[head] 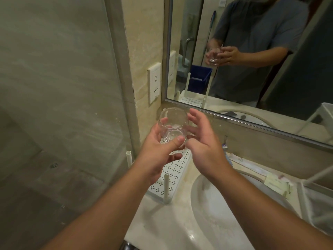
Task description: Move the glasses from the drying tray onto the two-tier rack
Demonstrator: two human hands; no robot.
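A clear glass is held in the air above the far end of the white perforated rack, tilted with its mouth toward the mirror. The left hand grips it near the base, thumb across the front. The right hand hovers just beside it, fingers spread and relaxed, holding nothing. The rack stands on the counter, left of the sink.
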